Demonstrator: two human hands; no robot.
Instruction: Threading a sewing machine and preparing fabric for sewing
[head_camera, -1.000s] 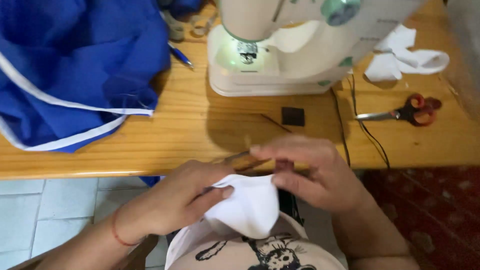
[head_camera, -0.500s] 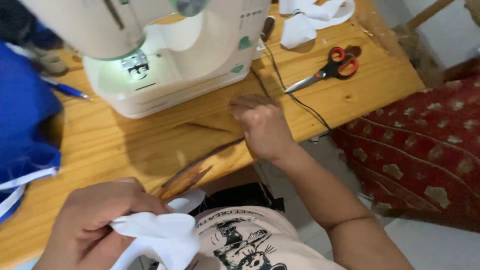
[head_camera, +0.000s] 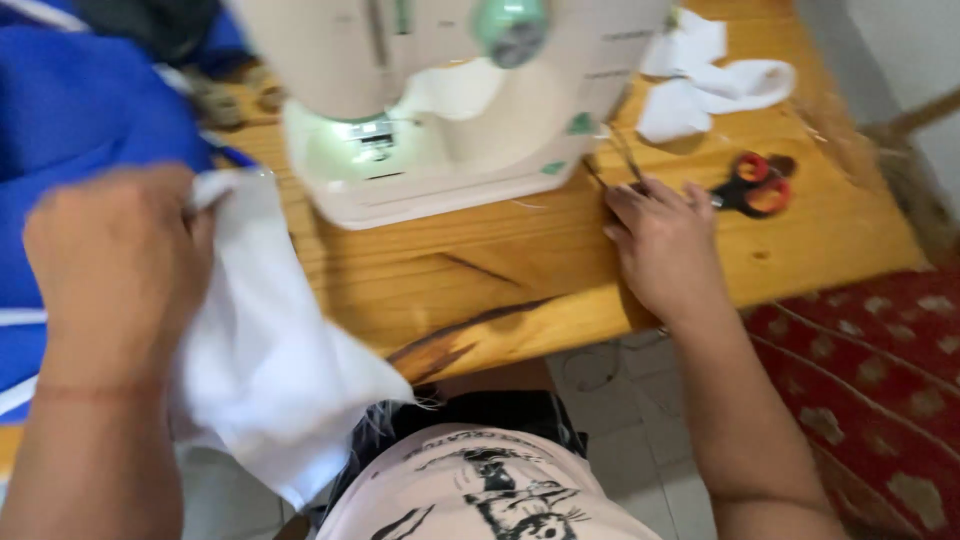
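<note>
Here the left hand (head_camera: 115, 265) is raised over the left end of the wooden surface (head_camera: 480, 290), its grip closed around the top of a white cloth (head_camera: 265, 350). The cloth hangs down from the fingers, crosses the front edge of the surface and ends over the person's lap, just above a light printed shirt (head_camera: 480, 495). Behind that hand a heap of blue fabric (head_camera: 90, 110) with white trim covers the back left part of the surface.

Near the middle, toward the back edge, stands a cream sewing machine (head_camera: 440, 110) with a pale green dial; its small lamp lights the needle area. The cloth's upper corner lies just beside the machine's base, though blur hides whether the two touch.

Farther right, the right hand (head_camera: 665, 245) rests knuckles up on the surface, close to the front edge and just beside the machine's right end. Its fingers pinch a thin dark tool (head_camera: 625, 160), too blurred to name. Red-handled scissors (head_camera: 752, 187) lie just beside that hand, toward the right edge. White fabric scraps (head_camera: 700, 75) sit at the back right corner. Past the right edge, a red patterned cover (head_camera: 870, 370) shows below the surface.
</note>
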